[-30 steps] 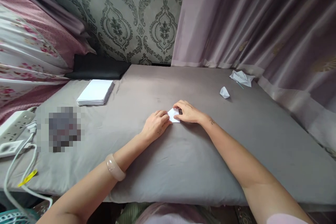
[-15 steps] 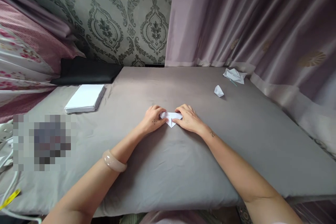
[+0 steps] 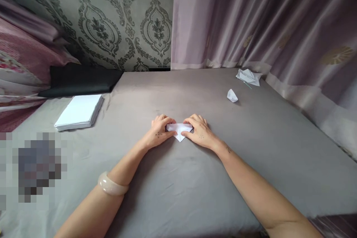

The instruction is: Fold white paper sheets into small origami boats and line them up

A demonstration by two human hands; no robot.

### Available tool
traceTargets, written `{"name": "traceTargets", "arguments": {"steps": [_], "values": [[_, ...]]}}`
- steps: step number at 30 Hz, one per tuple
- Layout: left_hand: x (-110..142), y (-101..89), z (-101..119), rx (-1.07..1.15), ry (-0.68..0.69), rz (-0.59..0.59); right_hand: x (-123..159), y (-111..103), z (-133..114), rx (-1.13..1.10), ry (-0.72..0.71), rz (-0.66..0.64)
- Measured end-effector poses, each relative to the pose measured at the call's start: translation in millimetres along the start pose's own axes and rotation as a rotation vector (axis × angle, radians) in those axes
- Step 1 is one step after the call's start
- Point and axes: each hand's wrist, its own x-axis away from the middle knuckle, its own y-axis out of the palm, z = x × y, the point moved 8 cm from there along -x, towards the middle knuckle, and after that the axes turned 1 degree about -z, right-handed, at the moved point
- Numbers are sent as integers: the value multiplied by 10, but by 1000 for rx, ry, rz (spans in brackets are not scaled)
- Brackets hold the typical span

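A small folded piece of white paper (image 3: pixel 180 129) is held between my two hands, low over the grey cloth (image 3: pixel 178 182). Its top edge runs straight across and its lower tip points toward me, with a crease line down the middle. My left hand (image 3: pixel 161 131) pinches the left end, thumb on the near face and fingers behind. On the other end, my right hand (image 3: pixel 199 131) pinches in the same way. The fingertips behind the paper are partly hidden. A pale bangle (image 3: pixel 112 185) circles my left forearm.
Left of my hands lies a stack of white paper (image 3: pixel 79 111), with a black folded item (image 3: pixel 83 79) behind it. A blurred-out object (image 3: pixel 39 167) sits nearer me. To the right are a small folded paper piece (image 3: pixel 232 96), crumpled white papers (image 3: pixel 249 77) and a thin greenish stick (image 3: pixel 247 85).
The paper has been turned so its point faces me, and both hands now hold opposite ends symmetrically. The camera view has swung to the right.
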Motion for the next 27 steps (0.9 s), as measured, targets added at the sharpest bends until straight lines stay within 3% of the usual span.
{"name": "traceTargets", "arguments": {"steps": [10,18,27], "values": [[-7,-33,26,-15,31,25,-32,-24,-42,-61,-34,-31],[-15,24,2,2,20,-66,-55,15,-11,-114,-9,-111],[-14,15,14,-33,78,-22,-46,36,28,-91,-78,-30]]}}
